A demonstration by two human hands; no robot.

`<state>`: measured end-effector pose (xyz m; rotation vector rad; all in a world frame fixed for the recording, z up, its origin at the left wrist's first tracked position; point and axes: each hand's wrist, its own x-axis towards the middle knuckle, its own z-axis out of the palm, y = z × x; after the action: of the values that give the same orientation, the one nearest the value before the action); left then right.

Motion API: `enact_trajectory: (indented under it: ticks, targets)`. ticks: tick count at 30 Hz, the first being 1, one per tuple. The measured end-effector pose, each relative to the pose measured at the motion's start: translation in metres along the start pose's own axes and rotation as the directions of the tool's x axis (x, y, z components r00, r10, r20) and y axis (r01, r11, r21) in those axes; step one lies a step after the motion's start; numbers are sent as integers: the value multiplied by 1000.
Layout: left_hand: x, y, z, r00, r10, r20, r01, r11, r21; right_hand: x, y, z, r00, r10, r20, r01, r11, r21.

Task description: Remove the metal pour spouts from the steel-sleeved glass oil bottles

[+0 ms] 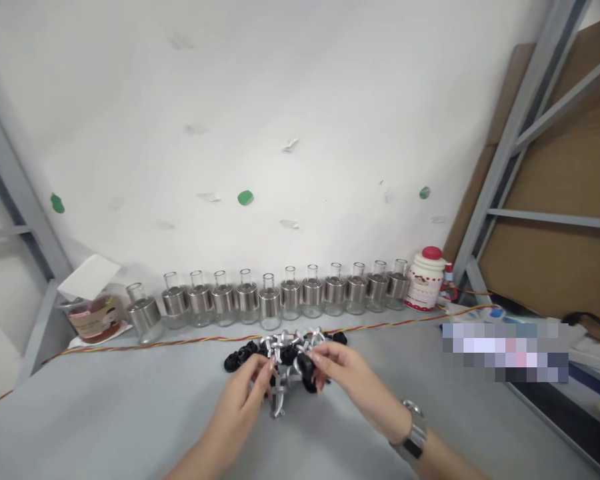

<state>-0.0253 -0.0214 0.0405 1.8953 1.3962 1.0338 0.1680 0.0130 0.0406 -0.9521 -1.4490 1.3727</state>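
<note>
A pile of black round caps (233,362) and curved silver pieces (279,405) lies on the grey tabletop between my hands. In the fingers of my right hand (341,371) is a black cap (305,365), its round side turned partly toward me. My left hand (249,389) is closed at the left of the pile, thumb and fingertips together beside the silver pieces. What those fingertips hold, if anything, is hidden by the fingers and the clutter. Behind the pile stands a row of glass bottles with metal sleeves (270,303), their necks uncovered.
A red and yellow twisted cord (180,343) runs across the table before the bottles. A plastic tub (93,320) stands at the left end, a white jar with a red knob (425,283) at the right. Papers (587,350) lie far right; a white wall (300,100) rises behind.
</note>
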Motion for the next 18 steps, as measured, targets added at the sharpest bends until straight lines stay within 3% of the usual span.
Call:
enact_trajectory:
  ticks: [3,7,11,15,18]
  targets:
    - [-5,2,3,989,130,75,-141,977,161,-5,11,16,993,61,100,-76,986,147]
    - [-9,-1,6,950,247,190,-300,888,347,-8,22,24,986,83,146,-112,973,203]
    - [-9,-1,8,964,200,177,-261,843,471,-9,24,27,982,104,160,-137,968,212]
    - [-7,-4,11,968,207,142,-250,843,476,-8,22,27,981,82,177,-113,979,171]
    - [-6,-8,12,961,256,102,-273,846,458,-5,19,20,998,17,58,-20,999,40]
